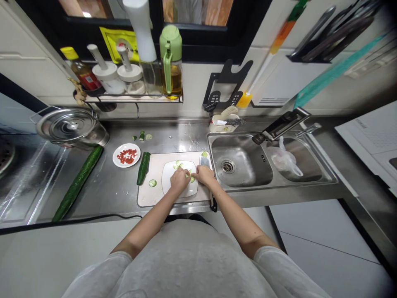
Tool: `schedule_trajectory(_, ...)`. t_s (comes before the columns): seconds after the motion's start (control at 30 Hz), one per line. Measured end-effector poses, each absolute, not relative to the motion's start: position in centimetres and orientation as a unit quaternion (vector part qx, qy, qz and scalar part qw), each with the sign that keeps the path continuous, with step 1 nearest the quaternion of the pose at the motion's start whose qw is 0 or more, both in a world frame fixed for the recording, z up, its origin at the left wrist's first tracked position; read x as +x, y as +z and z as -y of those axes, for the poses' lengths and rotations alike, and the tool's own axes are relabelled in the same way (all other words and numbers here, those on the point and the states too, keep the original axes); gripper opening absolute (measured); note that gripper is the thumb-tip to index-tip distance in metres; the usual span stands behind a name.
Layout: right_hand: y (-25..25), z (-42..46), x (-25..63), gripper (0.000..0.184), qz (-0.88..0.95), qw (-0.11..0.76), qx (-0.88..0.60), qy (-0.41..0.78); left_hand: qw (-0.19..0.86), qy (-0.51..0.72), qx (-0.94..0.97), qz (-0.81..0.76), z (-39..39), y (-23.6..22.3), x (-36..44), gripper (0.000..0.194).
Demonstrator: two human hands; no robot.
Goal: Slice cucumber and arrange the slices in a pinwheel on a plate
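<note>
My left hand [179, 179] rests curled over cucumber slices [178, 165] on a white plate [167, 176] that lies on a pale cutting board [149, 196]. My right hand [204, 174] is closed on a knife [204, 160], whose blade points away toward the sink side of the board. Both hands meet over a green slice [192, 179] at the plate's right edge. One loose slice [152, 183] lies on the board to the left, next to a short cucumber piece [143, 167].
A long whole cucumber [79, 182] lies at left, near a lidded pot [70, 126]. A small plate of chopped red chili [126, 155] sits behind the board. A double sink [242, 163] is at right, holding a plastic bag [283, 159]. Bottles stand on a rack [133, 97].
</note>
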State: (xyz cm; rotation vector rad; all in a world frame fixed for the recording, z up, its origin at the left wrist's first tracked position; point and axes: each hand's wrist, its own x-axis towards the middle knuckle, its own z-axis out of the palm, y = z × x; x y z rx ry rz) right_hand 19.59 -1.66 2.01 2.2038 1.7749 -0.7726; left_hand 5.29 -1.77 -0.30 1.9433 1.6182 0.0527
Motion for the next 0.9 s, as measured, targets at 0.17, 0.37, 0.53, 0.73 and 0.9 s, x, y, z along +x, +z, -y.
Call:
schedule_trajectory(0.17, 1.7, 1.8, 19.3, 0.030, -0.606, 0.097, 0.747, -0.255, 0.303, 0.024, 0.731, -0.612, 1.9, -0.4, 5.1, 0.016)
schedule_trajectory(0.37, 2.5, 2.1, 20.2, 0.027, -0.586, 0.053, 0.766, -0.259, 0.319, 0.029, 0.718, -0.618, 1.8, -0.2, 4.9, 0.016)
schedule_trajectory(0.53, 3.2, 2.8, 20.9, 0.025, -0.566, 0.024, 0.780, -0.265, 0.343, 0.051, 0.698, -0.626, 1.6, 0.7, 4.5, 0.016)
schedule_trajectory(0.73, 3.3, 4.5, 21.8, 0.023, -0.546, -0.049, 0.795, -0.259, 0.362, 0.160, 0.668, -0.630, 1.8, 2.0, 0.4, 0.019)
schedule_trajectory(0.9, 2.9, 6.9, 23.2, 0.025, -0.541, -0.133, 0.792, -0.251, 0.323, 0.249, 0.610, -0.679, 2.6, 1.6, -6.2, 0.024)
